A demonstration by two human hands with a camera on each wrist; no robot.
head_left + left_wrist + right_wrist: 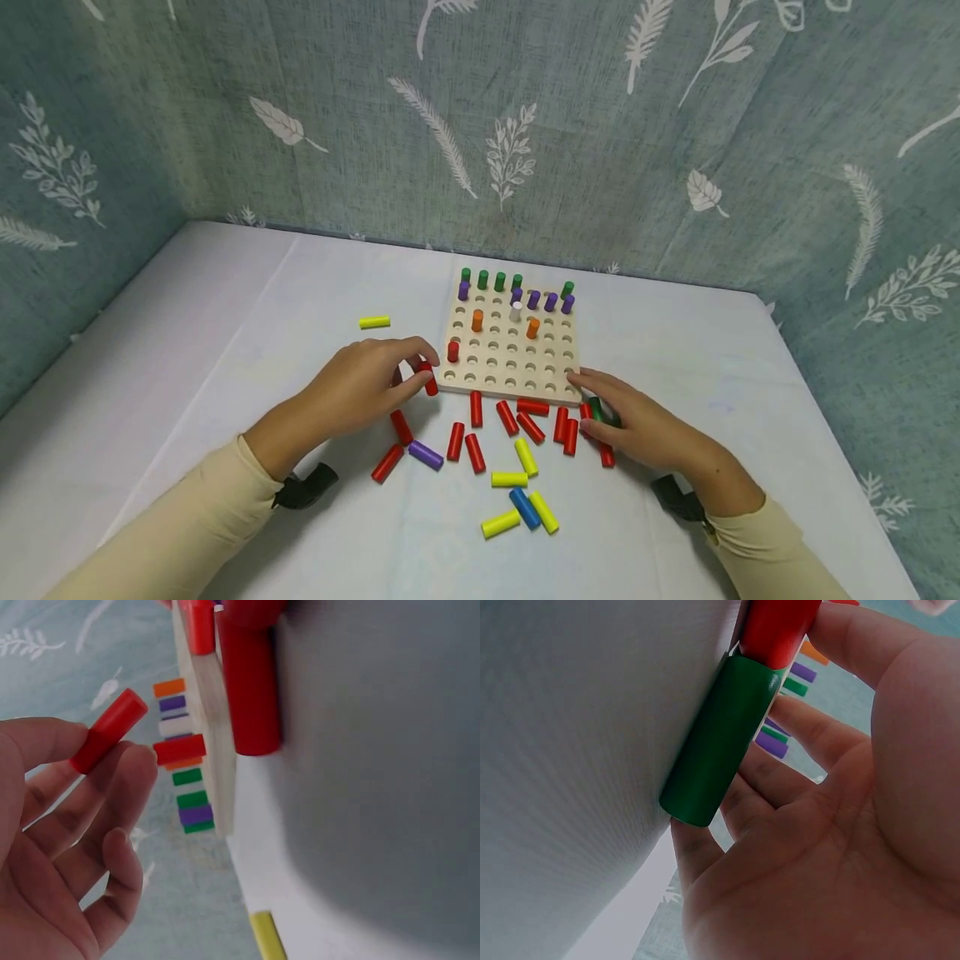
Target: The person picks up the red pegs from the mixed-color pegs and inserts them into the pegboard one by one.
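Observation:
My left hand [363,383] pinches a red peg [109,731] between thumb and fingers, tilted, just off the front left corner of the wooden pegboard [498,389]. Close to it, another red peg [453,352] stands in the board near that corner. With its fingers spread, my right hand [652,429] lies at the board's front right corner, fingertips at its edge. Under that palm a green peg [716,742] lies on the table, and a red peg [780,634] is beside the thumb.
Green pegs [483,280] and purple pegs [533,299] stand along the back rows, with orange pegs [477,321] and a white peg [515,312] nearer. Loose red pegs [476,454], yellow pegs [509,480], a blue peg [525,508] and a purple peg [426,455] lie in front.

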